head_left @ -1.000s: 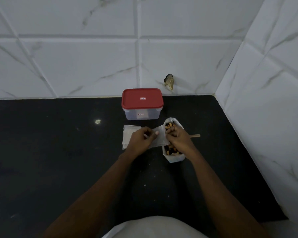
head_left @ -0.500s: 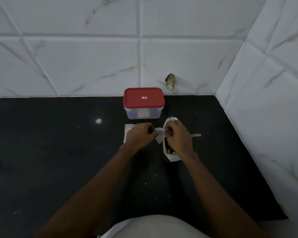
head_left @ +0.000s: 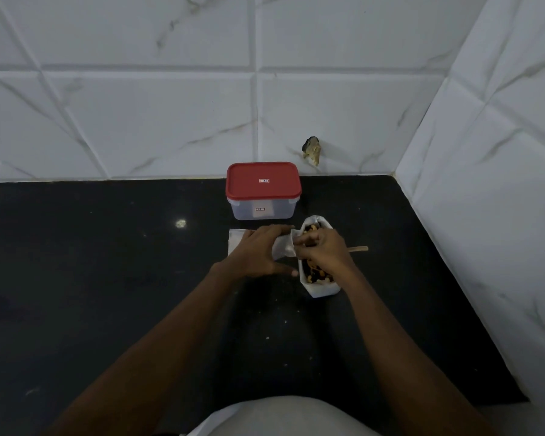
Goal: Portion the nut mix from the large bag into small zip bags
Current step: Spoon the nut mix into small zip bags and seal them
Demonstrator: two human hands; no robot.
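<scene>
One small translucent plastic zip bag (head_left: 283,249) in work; none visibly filled and sealed anywhere in view. Lies just at 9 o'clock of the large white open-topped bag of nut mix (head_left: 323,289), mouth turned toward 3 o'clock. Left hand (head_left: 255,256) spread over it, fingers nearly straight, thumb out toward 5 o'clock, pressing and steadying rather than clenching. Right hand (head_left: 328,253) above the large bag, fingers curled, pinching at the small bag's mouth; impossible to tell whether also holding nuts. Plenty of brown and dark mix visible in the large bag at 12 and 6 o'clock of the right hand. At 9 o'clock, partly under the left hand, flat pale sheets (head_left: 234,239), probably spare zip bags, so apparently more portions to come. Pale wooden stick (head_left: 359,248) on the black stone surface (head_left: 107,294) at 3 o'clock of the right hand, untouched. Clear rectangular tub with red lid (head_left: 263,184) closed at 12 o'clock, contents not readable. Judged early in the task: opening or first filling of this bag in hand, with sealing and every further bag left to do.
</scene>
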